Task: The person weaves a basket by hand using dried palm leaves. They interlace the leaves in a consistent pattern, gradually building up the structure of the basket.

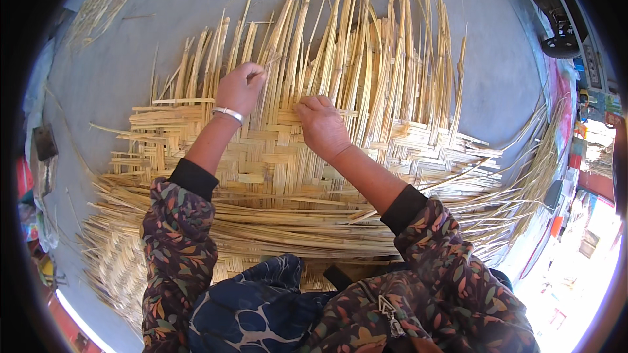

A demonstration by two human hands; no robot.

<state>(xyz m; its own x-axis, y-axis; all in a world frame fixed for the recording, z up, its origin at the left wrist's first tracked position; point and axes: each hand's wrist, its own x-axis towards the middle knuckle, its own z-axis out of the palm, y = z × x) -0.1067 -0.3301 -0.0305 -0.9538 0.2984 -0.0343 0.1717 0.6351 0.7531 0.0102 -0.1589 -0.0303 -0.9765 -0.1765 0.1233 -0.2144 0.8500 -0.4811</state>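
A partly woven mat of flat, straw-coloured reed strips [281,157] lies in front of me, its upright strips fanning out beyond the woven part. My left hand [241,89], with a silver bracelet on the wrist, is closed in a pinch at the base of the upright reed strips [278,59]. It grips a strip there, partly hidden by the fingers. Slightly nearer and to the right, my right hand [322,125] is closed with its fingertips at the woven edge. What lies in those fingers is hidden.
Loose long strips [294,229] lie across the near side of the mat, by my knees. Another woven piece [121,261] shows at the near left. More loose strips rest on the grey floor [124,52] at the far left and along the right. A dark wheeled object [559,33] stands far right.
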